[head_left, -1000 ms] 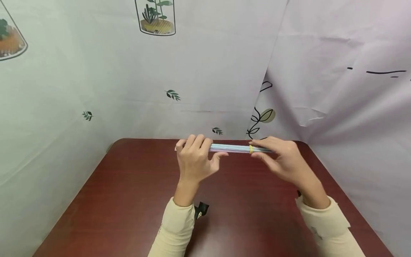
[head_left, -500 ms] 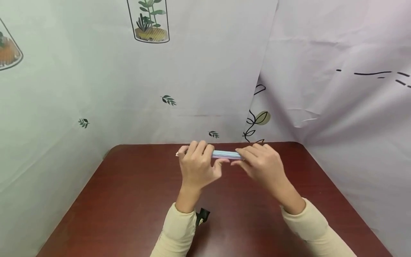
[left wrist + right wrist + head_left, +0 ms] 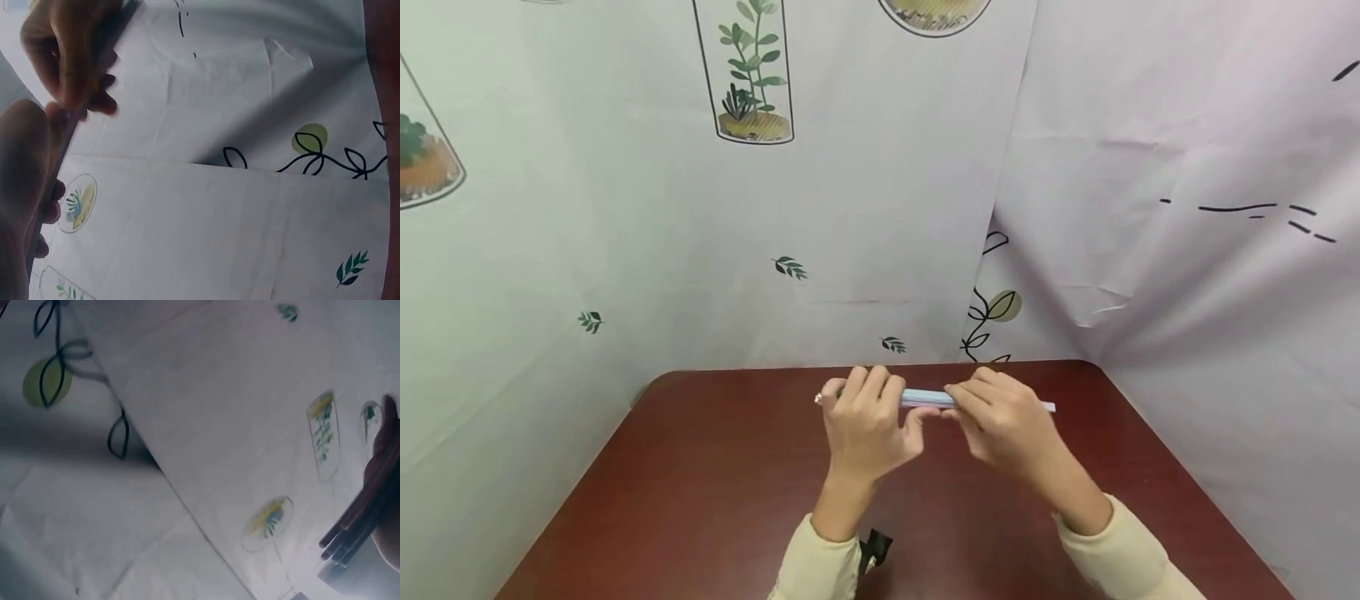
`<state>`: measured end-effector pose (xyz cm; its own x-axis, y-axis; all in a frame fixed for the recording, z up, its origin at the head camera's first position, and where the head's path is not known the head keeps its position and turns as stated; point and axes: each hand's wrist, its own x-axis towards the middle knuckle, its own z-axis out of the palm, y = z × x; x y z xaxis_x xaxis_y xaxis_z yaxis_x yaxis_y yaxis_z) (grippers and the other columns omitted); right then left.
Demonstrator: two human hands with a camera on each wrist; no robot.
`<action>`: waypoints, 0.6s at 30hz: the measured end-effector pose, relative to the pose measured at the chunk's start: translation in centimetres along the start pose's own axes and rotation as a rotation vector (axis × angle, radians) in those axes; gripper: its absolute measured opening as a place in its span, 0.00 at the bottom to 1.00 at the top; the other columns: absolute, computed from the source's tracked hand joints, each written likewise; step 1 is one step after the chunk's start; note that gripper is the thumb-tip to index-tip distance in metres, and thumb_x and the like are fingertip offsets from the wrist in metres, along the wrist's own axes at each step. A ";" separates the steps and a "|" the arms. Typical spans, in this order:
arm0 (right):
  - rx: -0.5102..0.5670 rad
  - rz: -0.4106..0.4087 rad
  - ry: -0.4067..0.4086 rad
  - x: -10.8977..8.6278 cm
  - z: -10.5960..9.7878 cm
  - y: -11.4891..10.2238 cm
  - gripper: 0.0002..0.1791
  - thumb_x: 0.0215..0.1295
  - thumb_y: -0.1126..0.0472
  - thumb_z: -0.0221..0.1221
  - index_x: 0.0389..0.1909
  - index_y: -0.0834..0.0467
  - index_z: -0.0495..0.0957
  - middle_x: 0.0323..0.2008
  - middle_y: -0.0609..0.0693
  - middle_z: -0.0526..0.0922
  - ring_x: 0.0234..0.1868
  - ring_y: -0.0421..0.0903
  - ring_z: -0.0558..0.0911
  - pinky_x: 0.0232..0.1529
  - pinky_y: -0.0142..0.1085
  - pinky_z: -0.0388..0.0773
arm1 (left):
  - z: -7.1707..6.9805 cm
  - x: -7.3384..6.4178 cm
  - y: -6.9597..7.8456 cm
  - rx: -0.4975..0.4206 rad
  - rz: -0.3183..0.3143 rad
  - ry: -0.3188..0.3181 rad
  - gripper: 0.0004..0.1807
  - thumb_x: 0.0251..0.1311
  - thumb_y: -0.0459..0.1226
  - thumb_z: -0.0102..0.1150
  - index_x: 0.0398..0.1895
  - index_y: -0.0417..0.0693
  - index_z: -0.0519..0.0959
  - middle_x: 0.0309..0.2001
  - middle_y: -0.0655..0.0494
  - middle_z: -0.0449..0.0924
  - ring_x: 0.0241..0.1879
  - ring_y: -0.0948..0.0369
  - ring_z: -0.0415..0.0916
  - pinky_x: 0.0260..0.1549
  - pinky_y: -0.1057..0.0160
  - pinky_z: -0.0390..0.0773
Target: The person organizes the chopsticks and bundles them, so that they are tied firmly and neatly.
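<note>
A bundle of slim pale blue and lilac pencils [image 3: 927,398] is held level above the table. My left hand [image 3: 867,425] grips its left part, fingers over the top and thumb stretched along below. Close by, my right hand [image 3: 1009,423] pinches the bundle between thumb and fingers, the two thumbs nearly meeting. Small pale tips poke out past the left hand, and a short end emerges beyond the right. Flat ends of the pencils [image 3: 350,534] show in the right wrist view. The yellow rubber band is covered by the right hand in the head view.
The dark red-brown table [image 3: 715,483] lies beneath both hands. Pale printed cloth [image 3: 865,208] hangs behind it and at both sides. A small black object [image 3: 876,547] sits at the left cuff.
My right hand has slid left along the bundle, covering the yellow band, and closed in on it; the bundle's right end now shows behind that hand. My left hand keeps its grip. The head view has tilted up.
</note>
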<state>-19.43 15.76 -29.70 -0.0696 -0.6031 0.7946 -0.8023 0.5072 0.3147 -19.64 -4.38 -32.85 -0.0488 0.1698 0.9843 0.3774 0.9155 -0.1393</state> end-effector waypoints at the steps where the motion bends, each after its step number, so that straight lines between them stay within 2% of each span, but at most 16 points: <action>1: 0.016 0.014 -0.001 -0.2 0.2 -0.2 0.21 0.77 0.54 0.50 0.38 0.68 0.83 0.28 0.53 0.85 0.25 0.48 0.77 0.25 0.37 0.74 | -0.1 -0.1 0.1 0.000 0.004 -0.007 0.31 0.63 0.63 0.43 0.18 0.47 0.74 0.22 0.55 0.73 0.26 0.55 0.71 0.38 0.51 0.60; 5: 0.090 0.114 -0.021 -0.7 0.0 0.1 0.27 0.72 0.44 0.53 0.43 0.65 0.85 0.30 0.51 0.86 0.24 0.45 0.77 0.25 0.38 0.74 | 0.0 -0.2 -0.2 -0.002 -0.009 -0.045 0.32 0.64 0.64 0.43 0.19 0.48 0.74 0.22 0.55 0.73 0.26 0.55 0.71 0.39 0.52 0.61; 9: 0.097 0.159 -0.056 -1.0 -0.9 0.7 0.25 0.73 0.43 0.52 0.43 0.61 0.85 0.29 0.49 0.84 0.23 0.44 0.76 0.23 0.38 0.74 | 0.0 -0.1 -0.4 -0.009 -0.015 -0.052 0.32 0.64 0.65 0.43 0.20 0.48 0.74 0.22 0.56 0.71 0.26 0.55 0.70 0.39 0.52 0.61; 13: -0.029 0.091 -0.021 -0.8 -0.7 0.2 0.23 0.77 0.50 0.48 0.38 0.63 0.84 0.29 0.51 0.84 0.24 0.46 0.79 0.21 0.39 0.73 | 0.0 -0.1 -0.1 -0.008 -0.031 -0.053 0.32 0.64 0.64 0.41 0.20 0.47 0.74 0.21 0.55 0.71 0.26 0.54 0.70 0.39 0.52 0.61; 16: -0.147 0.010 0.039 -0.2 0.2 -0.6 0.20 0.77 0.53 0.49 0.37 0.64 0.83 0.30 0.51 0.84 0.24 0.48 0.80 0.19 0.37 0.70 | -0.1 -0.1 0.3 -0.006 -0.028 -0.054 0.31 0.64 0.63 0.41 0.20 0.47 0.74 0.22 0.55 0.72 0.26 0.54 0.71 0.38 0.52 0.61; 18: -0.190 -0.012 0.047 0.3 0.7 -1.1 0.18 0.77 0.55 0.50 0.38 0.64 0.83 0.31 0.51 0.84 0.24 0.48 0.79 0.19 0.36 0.69 | -0.1 -0.1 0.5 -0.009 -0.023 -0.058 0.31 0.64 0.62 0.41 0.20 0.48 0.74 0.22 0.55 0.73 0.27 0.55 0.72 0.38 0.52 0.62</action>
<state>-19.00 14.58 -30.22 -0.0291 -0.5828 0.8121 -0.6759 0.6100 0.4136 -19.39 -3.96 -32.98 -0.1113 0.1699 0.9792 0.3839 0.9162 -0.1153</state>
